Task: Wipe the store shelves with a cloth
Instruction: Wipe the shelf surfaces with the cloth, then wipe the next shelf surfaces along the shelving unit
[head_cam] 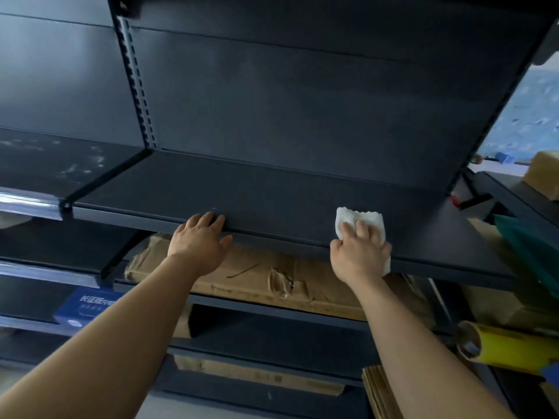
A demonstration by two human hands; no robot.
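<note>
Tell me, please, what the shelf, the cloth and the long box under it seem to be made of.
Shelf: probably painted sheet metal, matt dark grey, with a thin folded front edge. Cloth, held by the right hand: white, textured weave, scalloped edge; fabric or paper towel, unclear. Box: brown cardboard, creased.

- Scene is dimly lit overall; dark shelf (272, 192) and back panel (302, 101) are rendered murky blue-grey.
- Brightest light is seen at far right, on pale wall (526, 116); a soft sheen is thrown across back panel.
- Glare is caught on chrome strip (27, 204) at left edge.
- White cloth (360, 220) is nearly blown out, texture faintly kept.
- Left hand (198, 240) & right hand (360, 255) are softly, evenly lit.
- Deep shade is cast under shelf onto cardboard box (257, 276).
- Wide-angle distortion is noted: slotted post (136, 86) leans, shelf edges are bowed; corners & lower levels are soft, slightly smeared.
</note>
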